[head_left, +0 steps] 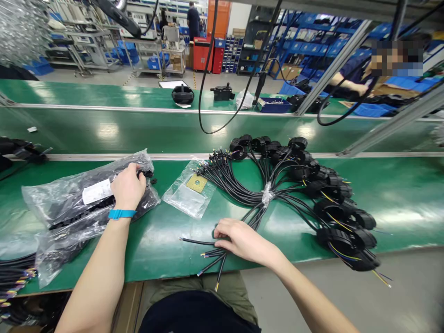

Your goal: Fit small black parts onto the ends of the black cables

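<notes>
My left hand (129, 187), with a blue band at the wrist, is at the right end of a clear plastic bag (58, 196) of black parts. Its fingers curl down by small black pieces at the bag's mouth; what they grip is hidden. My right hand (239, 240) is closed around several black cables near their stripped ends, which fan out toward the front edge. These belong to a bundle of black cables (239, 192), tied in the middle with clear wrap (267, 195). Round black housings (335, 240) with loose yellow and blue wires sit at the bundle's right end.
A flat clear bag (189, 194) with a yellowish square piece lies between my hands. More cables (17, 273) rest at the left front. A raised green shelf (138, 97) runs behind, with a hanging black cable (200, 99) before it. A co-worker's arm (350, 85) shows at the right.
</notes>
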A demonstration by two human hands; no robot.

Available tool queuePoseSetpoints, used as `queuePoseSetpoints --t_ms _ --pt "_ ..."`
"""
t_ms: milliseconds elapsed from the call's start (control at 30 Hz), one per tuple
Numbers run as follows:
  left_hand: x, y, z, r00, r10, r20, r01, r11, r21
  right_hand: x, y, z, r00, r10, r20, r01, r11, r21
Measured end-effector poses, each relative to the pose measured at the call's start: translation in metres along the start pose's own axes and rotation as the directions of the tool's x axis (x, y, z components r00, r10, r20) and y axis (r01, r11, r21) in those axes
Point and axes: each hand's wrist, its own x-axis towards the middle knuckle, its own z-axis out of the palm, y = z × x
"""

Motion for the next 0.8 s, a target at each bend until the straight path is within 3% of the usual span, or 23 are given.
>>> queuePoseSetpoints --t_ms 133,233,400,600,700,800 --pt "-0.002 0.0 0.002 0.995 0.089 -0.045 -0.087 0.996 0.034 -0.015 0.011 -0.017 0.998 0.062 -0.032 -0.066 0.992 -0.111" --pt "0.0 -0.001 0.004 0.993 0.089 -0.083 -0.089 0.996 0.004 -0.022 0.02 -0.024 0.994 0.097 -0.046 -0.104 0.975 -0.197" --pt "0.003 -0.001 0.001 0.998 0.046 -0.05 -0.047 0.999 -0.019 -0.021 0.027 -0.031 0.992 0.122 -0.023 -0.124 0.986 -0.114" --pt "0.004 0.0 0.0 0.988 -0.014 -0.153 -0.015 0.982 -0.187 -0.001 0.031 -0.038 0.973 0.118 -0.198 -0.086 0.983 0.163" --pt "0.004 0.0 0.001 0.981 -0.01 -0.195 -0.047 0.957 -0.288 0.017 0.026 -0.038 0.968 0.047 -0.248 -0.015 0.991 0.13" --pt "0.005 -0.001 0.002 0.98 -0.002 -0.201 -0.067 0.938 -0.34 0.038 0.017 -0.033 0.979 -0.038 -0.201 0.06 0.993 0.103"
